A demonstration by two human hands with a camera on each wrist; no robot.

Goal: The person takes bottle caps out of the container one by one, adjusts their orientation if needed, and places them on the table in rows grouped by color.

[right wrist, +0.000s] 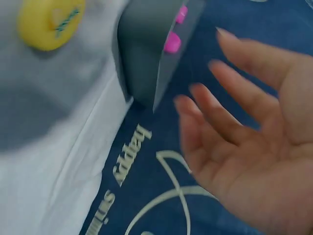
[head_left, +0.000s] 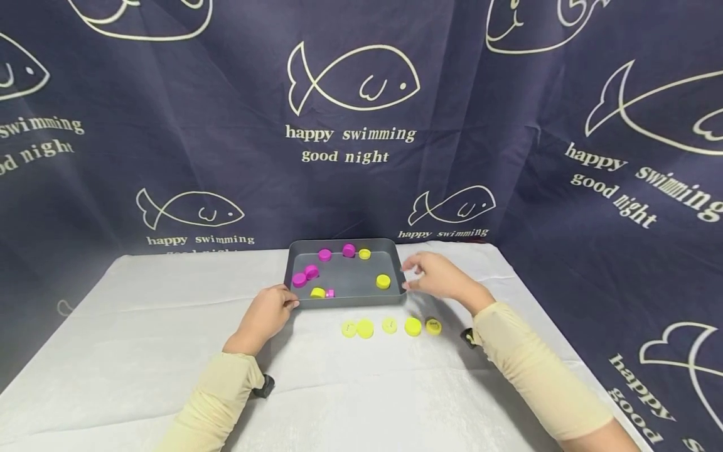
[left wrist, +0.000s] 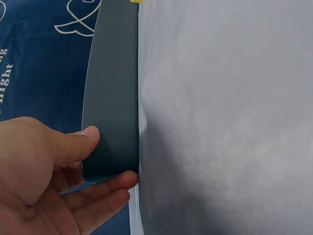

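A dark grey rectangular tray [head_left: 350, 301] holds several magenta bottle caps [head_left: 324, 255] and three yellow caps [head_left: 383, 282]. My left hand [head_left: 268, 314] grips its front left corner; in the left wrist view the thumb [left wrist: 90, 134] lies against the tray wall [left wrist: 112, 88] and the other fingers curl at the corner. Just off the right side hovers my right hand [head_left: 437, 275], fingers spread and slightly bent, holding nothing. A gap between the right hand [right wrist: 249, 122] and the tray [right wrist: 144, 54] shows in the right wrist view.
Several yellow caps [head_left: 365, 328] lie in a loose row on the white cloth [head_left: 339, 389] in front of the tray. A dark blue curtain [head_left: 361, 188] with fish prints hangs close behind the tray and along the right side.
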